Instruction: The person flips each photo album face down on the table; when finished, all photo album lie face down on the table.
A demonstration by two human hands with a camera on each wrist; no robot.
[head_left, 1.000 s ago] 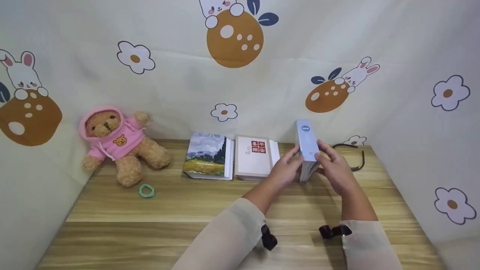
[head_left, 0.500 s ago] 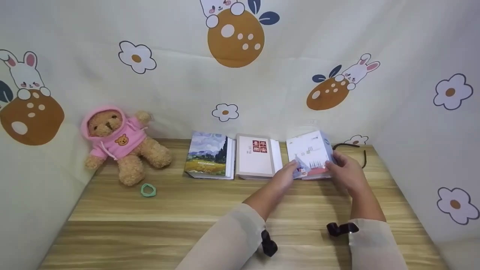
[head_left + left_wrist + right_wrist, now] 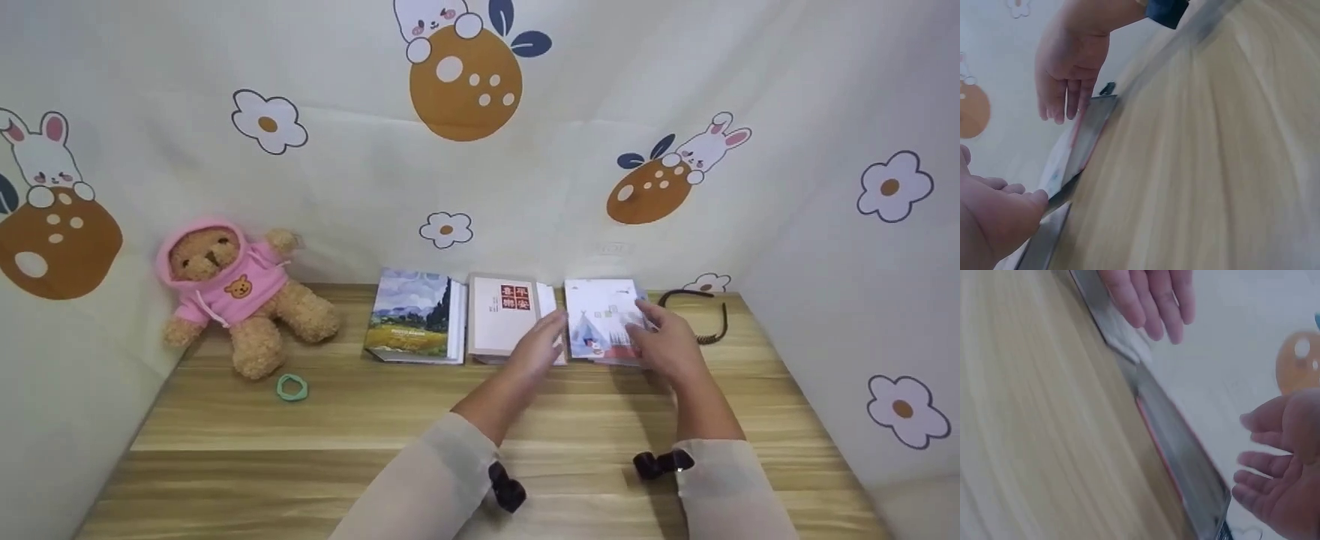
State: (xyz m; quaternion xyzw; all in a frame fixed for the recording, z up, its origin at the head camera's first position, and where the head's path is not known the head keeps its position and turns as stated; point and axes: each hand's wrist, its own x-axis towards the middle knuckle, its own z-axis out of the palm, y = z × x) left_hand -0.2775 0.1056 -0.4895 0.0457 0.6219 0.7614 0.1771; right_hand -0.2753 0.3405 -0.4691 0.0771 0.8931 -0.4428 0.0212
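The fingers of the left hand [image 3: 532, 352] and right hand [image 3: 669, 346] are straight, holding nothing; whether the right ones touch is unclear. Between them a thick white book [image 3: 596, 311] lies flat, right hand nearer, its long axis seemingly pointing away from the person. Leftward: a beige book [image 3: 499, 322], then a fuzzy bear [image 3: 259, 307], all on the wood-grain table [image 3: 360, 420].

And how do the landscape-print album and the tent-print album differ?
The landscape-print album has a cover filled by painted scenery; the tent-print album is mostly white. In the head view, the landscape-print album ends the row at left, untouched; the tent-print album ends it at right, near the right hand. Both lie cover-up.
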